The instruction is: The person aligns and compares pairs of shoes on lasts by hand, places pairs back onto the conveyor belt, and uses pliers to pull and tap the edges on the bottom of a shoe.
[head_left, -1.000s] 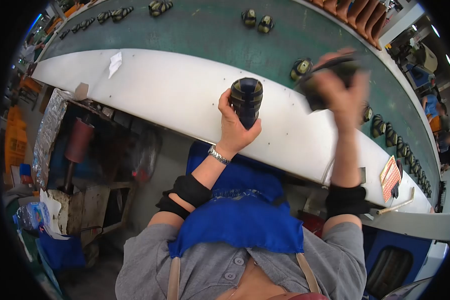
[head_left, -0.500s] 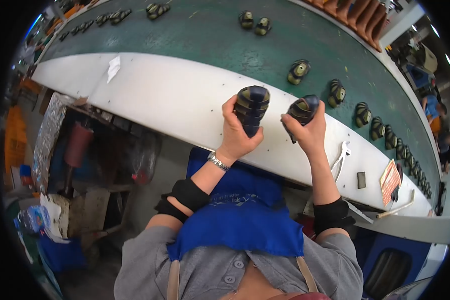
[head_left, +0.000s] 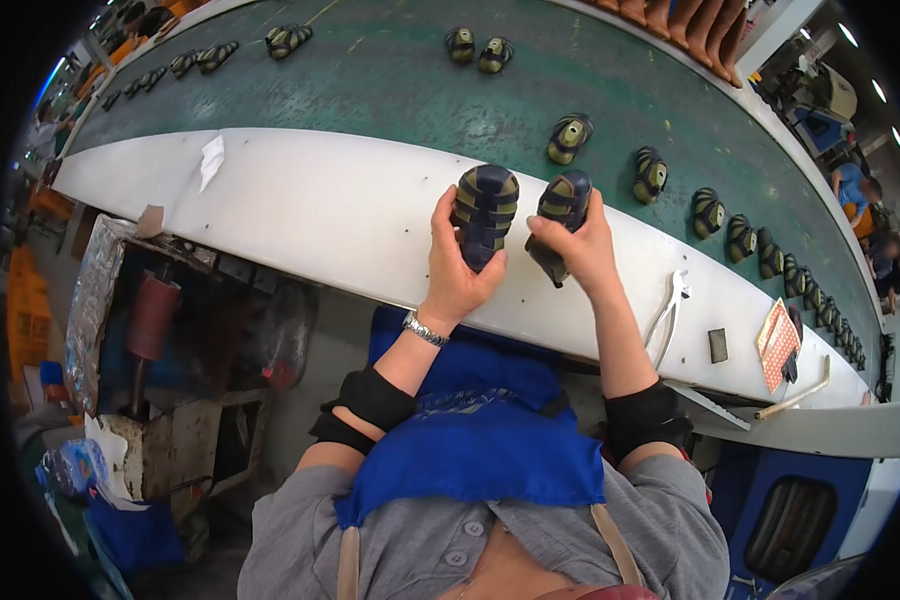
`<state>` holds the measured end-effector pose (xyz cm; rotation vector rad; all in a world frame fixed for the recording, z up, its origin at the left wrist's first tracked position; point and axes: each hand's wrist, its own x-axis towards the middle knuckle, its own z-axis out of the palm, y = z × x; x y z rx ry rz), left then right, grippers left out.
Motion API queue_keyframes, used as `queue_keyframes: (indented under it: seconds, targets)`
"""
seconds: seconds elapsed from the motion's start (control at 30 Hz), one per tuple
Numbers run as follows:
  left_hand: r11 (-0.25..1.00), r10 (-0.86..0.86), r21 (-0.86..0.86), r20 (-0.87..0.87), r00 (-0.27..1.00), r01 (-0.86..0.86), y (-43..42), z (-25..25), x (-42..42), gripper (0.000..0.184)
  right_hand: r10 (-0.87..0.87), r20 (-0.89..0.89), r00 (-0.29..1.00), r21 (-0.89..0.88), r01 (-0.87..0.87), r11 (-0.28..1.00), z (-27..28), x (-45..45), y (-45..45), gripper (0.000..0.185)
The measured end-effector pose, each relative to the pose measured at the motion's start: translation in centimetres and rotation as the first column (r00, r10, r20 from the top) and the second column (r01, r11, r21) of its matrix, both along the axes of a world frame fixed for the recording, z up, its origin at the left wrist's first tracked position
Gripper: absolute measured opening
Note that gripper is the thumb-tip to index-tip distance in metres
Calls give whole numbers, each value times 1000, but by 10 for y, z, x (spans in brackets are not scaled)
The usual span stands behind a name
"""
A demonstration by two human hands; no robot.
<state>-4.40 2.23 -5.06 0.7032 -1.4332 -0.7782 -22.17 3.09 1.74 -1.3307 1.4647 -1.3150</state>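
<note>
My left hand (head_left: 457,280) is closed around a navy and olive strappy shoe (head_left: 485,208), held upright with its banded face toward me. To its right, my right hand (head_left: 587,248) grips a second strappy shoe (head_left: 565,198) of the same colours, tilted, thumb across its near side. The two shoes are close together but apart, above the white worktop (head_left: 340,215). Parts of both shoes are covered by my fingers.
Beyond the worktop runs a green conveyor belt (head_left: 370,100) with several similar shoes (head_left: 570,138) on it. White-handled pliers (head_left: 670,315), a small dark block (head_left: 718,346) and a dotted card (head_left: 775,345) lie at right. A red roller (head_left: 153,318) stands lower left.
Both hands have shifted slightly left in view with their shoes. The right shoe is more upright and nearer the left one. The whole view has shifted a little.
</note>
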Motion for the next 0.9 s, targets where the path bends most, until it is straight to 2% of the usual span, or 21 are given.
queue_keyframes:
  seconds: [0.07,0.1,0.17,0.23,0.37,0.43,0.5,0.53,0.6,0.67,0.77,0.8,0.87,0.9]
  targets:
    - [984,-117,122,-98,988,129,-2,-4,7,84,88,165,982,54,-98,994,-7,-13,-11,57]
    - [966,-165,174,-151,975,191,-4,-3,12,82,144,416,898,123,-212,969,-5,-13,-12,57]
    - [950,-173,207,-278,945,234,-2,1,13,79,172,550,818,165,-308,937,2,-13,-8,59]
    - [929,-188,233,-371,909,287,-1,3,15,79,217,513,831,117,-318,941,-8,-12,-11,59]
    - [979,-113,147,-184,976,141,-5,-7,15,83,191,387,902,114,-253,961,-26,-20,-20,58]
    - [984,-86,142,-138,987,106,-3,-6,11,85,128,250,960,99,-157,983,2,-28,-11,53]
    - [991,-69,102,-128,989,83,0,0,8,85,85,-95,992,76,-77,994,34,-42,-4,55]
    - [994,-45,93,-88,995,53,0,-3,6,87,66,-262,963,137,-31,990,47,-49,0,57]
    - [999,34,37,23,999,-35,0,-9,4,89,100,-579,809,228,43,973,44,-63,2,61]
    - [988,150,-64,144,978,-142,-1,-14,0,92,192,-825,532,291,107,951,16,-76,-2,67]
    - [944,311,-209,289,905,-257,7,-3,-6,95,127,-955,270,158,96,983,1,-70,0,72]
    - [954,284,-177,284,916,-241,7,-7,-7,101,18,-901,434,40,42,998,6,-60,2,73]
    - [937,339,-207,334,879,-283,8,-5,-10,105,-153,-661,735,-217,8,976,21,-25,9,74]
    - [928,364,-223,362,858,-300,10,-5,-10,107,-99,-578,810,-187,-13,982,27,-6,13,81]
